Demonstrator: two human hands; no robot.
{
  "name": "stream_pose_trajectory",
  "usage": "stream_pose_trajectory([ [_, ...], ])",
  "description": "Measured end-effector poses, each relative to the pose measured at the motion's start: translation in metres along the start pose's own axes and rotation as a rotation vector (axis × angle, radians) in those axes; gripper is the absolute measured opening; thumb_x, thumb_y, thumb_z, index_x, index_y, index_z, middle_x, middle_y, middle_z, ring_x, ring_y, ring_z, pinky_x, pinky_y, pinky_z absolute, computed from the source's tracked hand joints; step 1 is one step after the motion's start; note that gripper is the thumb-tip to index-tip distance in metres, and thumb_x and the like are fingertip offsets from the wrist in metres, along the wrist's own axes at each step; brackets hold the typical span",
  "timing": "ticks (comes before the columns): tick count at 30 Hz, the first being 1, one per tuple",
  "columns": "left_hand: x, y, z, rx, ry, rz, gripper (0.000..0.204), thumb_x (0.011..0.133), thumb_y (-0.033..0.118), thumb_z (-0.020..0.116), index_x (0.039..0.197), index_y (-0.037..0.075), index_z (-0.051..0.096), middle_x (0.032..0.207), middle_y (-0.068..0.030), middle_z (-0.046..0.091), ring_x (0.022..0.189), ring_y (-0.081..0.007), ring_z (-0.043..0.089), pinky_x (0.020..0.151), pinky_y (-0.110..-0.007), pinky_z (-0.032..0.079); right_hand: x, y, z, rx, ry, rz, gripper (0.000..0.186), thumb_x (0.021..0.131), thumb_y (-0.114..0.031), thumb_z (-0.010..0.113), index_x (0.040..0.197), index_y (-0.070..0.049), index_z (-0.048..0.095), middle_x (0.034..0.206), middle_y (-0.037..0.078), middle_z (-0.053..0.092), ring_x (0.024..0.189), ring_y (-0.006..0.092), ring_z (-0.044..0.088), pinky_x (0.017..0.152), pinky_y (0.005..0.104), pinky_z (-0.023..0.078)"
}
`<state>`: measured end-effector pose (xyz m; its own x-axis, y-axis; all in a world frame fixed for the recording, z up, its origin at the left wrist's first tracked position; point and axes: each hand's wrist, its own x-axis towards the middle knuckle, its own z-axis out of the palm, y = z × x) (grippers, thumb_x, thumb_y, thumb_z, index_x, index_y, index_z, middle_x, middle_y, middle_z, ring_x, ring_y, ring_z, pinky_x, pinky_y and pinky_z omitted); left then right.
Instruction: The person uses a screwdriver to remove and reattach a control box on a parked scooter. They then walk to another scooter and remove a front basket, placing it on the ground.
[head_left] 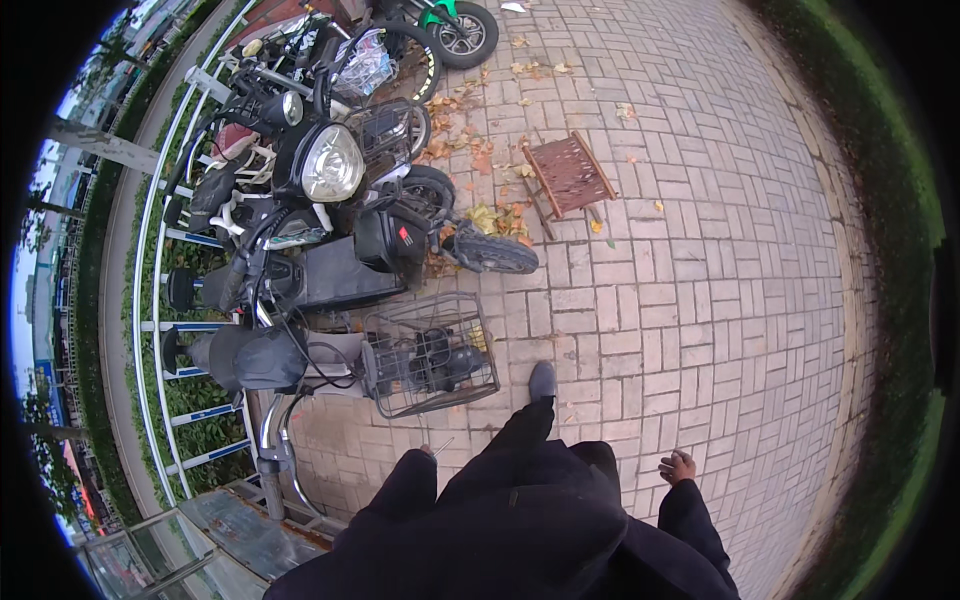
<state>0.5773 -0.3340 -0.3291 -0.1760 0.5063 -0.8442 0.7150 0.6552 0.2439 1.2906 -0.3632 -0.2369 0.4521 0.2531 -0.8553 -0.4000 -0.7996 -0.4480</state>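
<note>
My left hand (430, 451) hangs low beside the wire basket and shows only a little past its dark sleeve. A thin, light-coloured rod (445, 443) sticks out from it; I cannot make out its kind. My right hand (679, 467) is held out over the paving on the right, its fingers curled in. Whatever those fingers hold, if anything, is too small to name. Nearest to my left hand is a scooter's wire basket (440, 405) with dark objects inside. Ahead, a small folding stool (570, 175) with a reddish-brown slatted seat stands on the bricks.
Parked motorbikes and scooters line the left, one with a round headlight (333, 163) and another with a black seat (345, 272). Behind them runs a white and blue railing (150, 330). Fallen leaves (480, 155) lie on the brick paving (700, 270). A kerb and grass border the right.
</note>
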Motion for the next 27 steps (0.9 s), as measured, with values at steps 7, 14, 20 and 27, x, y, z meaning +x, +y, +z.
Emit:
stream_pose_trajectory([
  [7,-0.043,0.063,0.05,-0.726,-0.058,-0.596,0.056,0.106,0.045,0.028,0.091,0.006,0.066,0.076,-0.0167,0.068,0.063,-0.0377,0.062,0.066,-0.052,0.052,0.097,-0.151,0.084,-0.369,-0.245,-0.166,0.039,0.099,-0.022,0.06,0.131,-0.002,0.053,0.094,0.016,0.073,0.073,0.0233,0.072,0.061,0.0359,0.055],
  [14,-0.034,0.18,0.089,-1.296,-0.399,-0.669,0.051,0.099,0.05,0.042,0.105,0.004,0.063,0.088,-0.0175,0.071,0.079,-0.0353,0.068,0.077,-0.049,0.055,0.19,-0.267,0.153,-0.688,-0.359,-0.059,0.032,0.099,-0.023,0.063,0.124,-0.004,0.056,0.093,0.014,0.074,0.07,0.0267,0.072,0.054,0.0378,0.053],
  [20,-0.057,0.303,0.135,-1.015,0.184,-0.72,0.044,0.095,0.045,0.058,0.1,0.002,0.07,0.083,-0.0125,0.071,0.071,-0.0274,0.07,0.063,-0.044,0.056,0.258,-0.414,0.194,-0.914,-0.421,-0.188,0.031,0.095,-0.021,0.063,0.12,-0.002,0.059,0.087,0.015,0.072,0.066,0.0228,0.069,0.052,0.0341,0.051],
  [27,-0.009,0.412,0.11,-1.341,0.343,-0.717,0.039,0.088,0.039,0.077,0.097,0.002,0.069,0.079,-0.012,0.071,0.059,-0.0267,0.07,0.046,-0.04,0.054,0.313,-0.542,0.274,-0.824,-0.509,-0.294,0.035,0.097,-0.021,0.061,0.127,-0.003,0.057,0.089,0.015,0.071,0.068,0.0223,0.068,0.053,0.0333,0.048],
])
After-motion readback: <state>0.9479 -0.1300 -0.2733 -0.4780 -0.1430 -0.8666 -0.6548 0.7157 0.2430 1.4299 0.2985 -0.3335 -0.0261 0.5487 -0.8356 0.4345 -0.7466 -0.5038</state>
